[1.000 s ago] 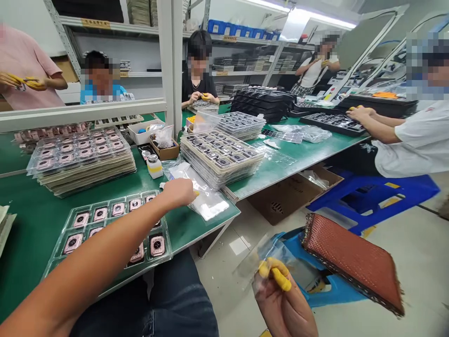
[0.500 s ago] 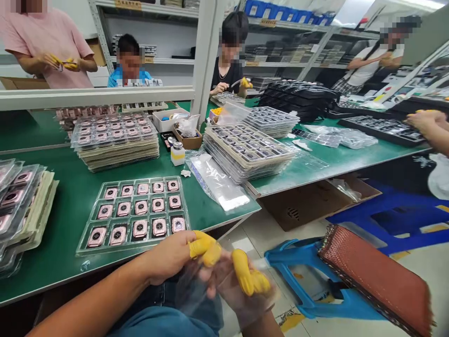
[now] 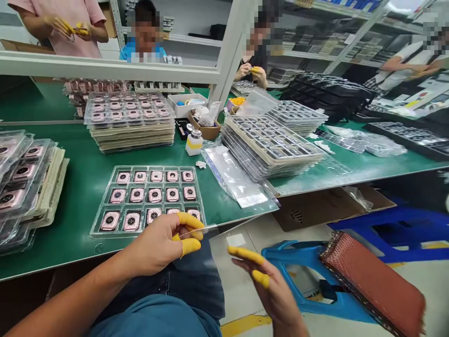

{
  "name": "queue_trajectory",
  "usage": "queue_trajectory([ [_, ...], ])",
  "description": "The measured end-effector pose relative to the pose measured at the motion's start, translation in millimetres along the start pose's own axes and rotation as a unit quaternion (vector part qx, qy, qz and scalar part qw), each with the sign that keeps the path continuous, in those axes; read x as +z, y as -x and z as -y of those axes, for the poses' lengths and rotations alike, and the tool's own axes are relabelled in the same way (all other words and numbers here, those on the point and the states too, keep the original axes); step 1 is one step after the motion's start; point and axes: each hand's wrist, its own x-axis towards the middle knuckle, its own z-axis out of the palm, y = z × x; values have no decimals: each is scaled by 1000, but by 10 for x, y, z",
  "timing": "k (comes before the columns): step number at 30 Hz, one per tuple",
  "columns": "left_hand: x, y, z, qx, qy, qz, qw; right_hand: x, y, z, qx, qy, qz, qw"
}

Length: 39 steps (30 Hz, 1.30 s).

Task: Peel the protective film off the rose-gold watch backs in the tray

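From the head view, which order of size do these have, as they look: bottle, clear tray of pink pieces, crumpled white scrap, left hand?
1. Clear tray
2. Left hand
3. Bottle
4. White scrap

Workrm: green tables (image 3: 84, 187), metal shelving (image 3: 194, 40) at back

White frame (image 3: 105, 67) crosses L bkgd. Lt tiled floor (image 3: 242, 281) has yellow stripe (image 3: 245, 324). Blue plastic stool (image 3: 336, 306) sits R of nr table w/ red-brn pad (image 3: 379, 281) on it; cardboard (image 3: 322, 206) lies beneath tabletop.

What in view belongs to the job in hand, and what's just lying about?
Job in hand, likely:
clear film, in the left hand
tray of pink watch cases

Lying about, apparently:
white scrap beside the tray
reddish pad
brown cardboard
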Motion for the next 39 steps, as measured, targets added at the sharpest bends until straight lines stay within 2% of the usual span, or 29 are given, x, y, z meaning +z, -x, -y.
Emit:
queue_trajectory([
  [3,-36,38,19,1,-60,19,998,16,-67,211,-28,35,-32,998],
  [4,-41,49,26,7,-81,25,996,105,-95,293,-32,57,-24,998],
  [7,-50,86,52,28,-137,39,989,533,-207,505,-75,208,64,973],
  [9,-62,121,71,36,-157,43,986,823,-290,576,-121,269,74,953],
  [11,-89,164,90,40,-167,39,984,1021,-350,577,-150,280,79,945],
  [13,-133,205,107,45,-176,27,983,1117,-376,524,-156,266,85,948],
  [18,-276,254,147,8,-126,-27,992,1182,-346,339,-132,232,62,962],
  [21,-355,256,155,9,-98,-42,994,1230,-326,282,-124,217,42,967],
  [25,-421,246,148,16,-127,-62,990,1277,-324,240,-126,220,26,967],
  [32,-455,229,163,71,-220,-49,972,1332,-320,197,-145,251,24,957],
  [39,-478,227,184,-22,-124,-31,992,1330,-344,237,-178,268,31,946],
])
